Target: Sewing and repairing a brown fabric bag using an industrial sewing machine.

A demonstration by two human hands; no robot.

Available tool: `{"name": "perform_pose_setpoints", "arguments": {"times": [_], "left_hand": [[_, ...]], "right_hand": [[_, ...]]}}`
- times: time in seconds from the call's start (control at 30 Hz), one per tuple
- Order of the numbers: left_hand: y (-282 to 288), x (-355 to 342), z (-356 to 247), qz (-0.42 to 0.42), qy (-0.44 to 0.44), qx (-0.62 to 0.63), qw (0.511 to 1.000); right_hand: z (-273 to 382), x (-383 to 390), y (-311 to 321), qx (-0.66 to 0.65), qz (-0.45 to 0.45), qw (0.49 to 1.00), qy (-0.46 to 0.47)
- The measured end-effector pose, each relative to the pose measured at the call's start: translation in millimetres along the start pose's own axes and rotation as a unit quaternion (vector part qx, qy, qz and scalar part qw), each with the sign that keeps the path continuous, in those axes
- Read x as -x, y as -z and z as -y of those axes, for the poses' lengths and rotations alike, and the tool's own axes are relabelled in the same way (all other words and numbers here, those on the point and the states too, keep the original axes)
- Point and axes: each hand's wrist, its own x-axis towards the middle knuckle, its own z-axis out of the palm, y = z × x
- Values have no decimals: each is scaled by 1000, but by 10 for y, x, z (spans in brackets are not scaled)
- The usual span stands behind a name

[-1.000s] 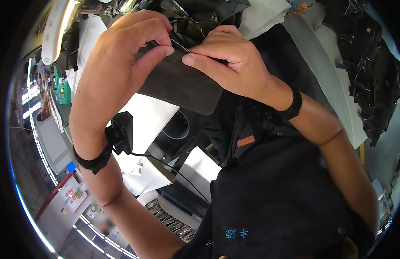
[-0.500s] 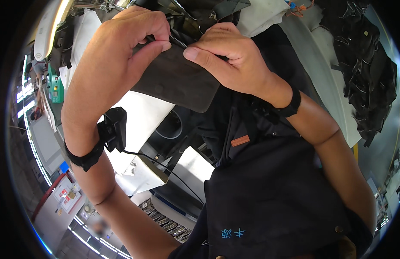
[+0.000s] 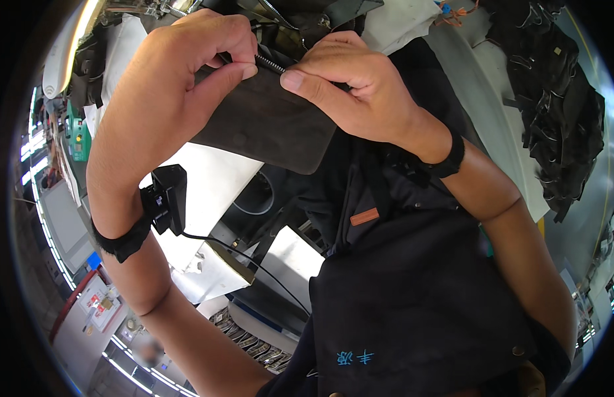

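- Zipper, black with silvery teeth: near 12 o'clock in the view, a short length bared between the two hands.
- Left hand: at the zipper's 9 o'clock; thumb and fingertips pinched on it.
- Right hand: at its 3 o'clock; thumb and forefinger gripping it, remaining fingers curled.
- Dark flap, smooth, rounded corner: at the zipper's 6 o'clock; whether joined to it cannot be told.
- Second zipper: at the first one's 12 o'clock, apart from it.
- Small black camera: strapped to the left wrist, 9 o'clock in the view, with cable.
- Black apron: 4 o'clock, brown tag.
- Heap of dark cloth pieces: 2 o'clock, loose threads showing.
- Green box: between 9 and 10 o'clock.
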Motion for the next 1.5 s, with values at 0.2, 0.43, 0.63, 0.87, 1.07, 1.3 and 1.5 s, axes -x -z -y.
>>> {"name": "perform_pose_setpoints", "arguments": {"times": [0.2,0.43,0.63,0.87,1.07,1.3,1.5], "left_hand": [[22,-33,-70,-13,-28,-18,999],[-43,-32,-16,-33,-22,14,999],[77,-24,14,-6,12,19,1000],[253,-99,-367,16,52,61,997],[58,-9,-57,-2,10,76,997],[-258,173,-85,-205,-55,-29,977],[-614,365,-24,-338,-17,-88,937]], "right_hand": [[15,-29,37,-1,13,1000,-7],[-17,-10,36,-1,0,1000,3],[-24,-14,-20,4,-15,1000,21],[230,-154,61,194,9,979,56],[245,-292,6,116,107,985,-77],[121,-241,-4,72,53,996,-27],[87,-223,-39,25,43,996,-74]]}}
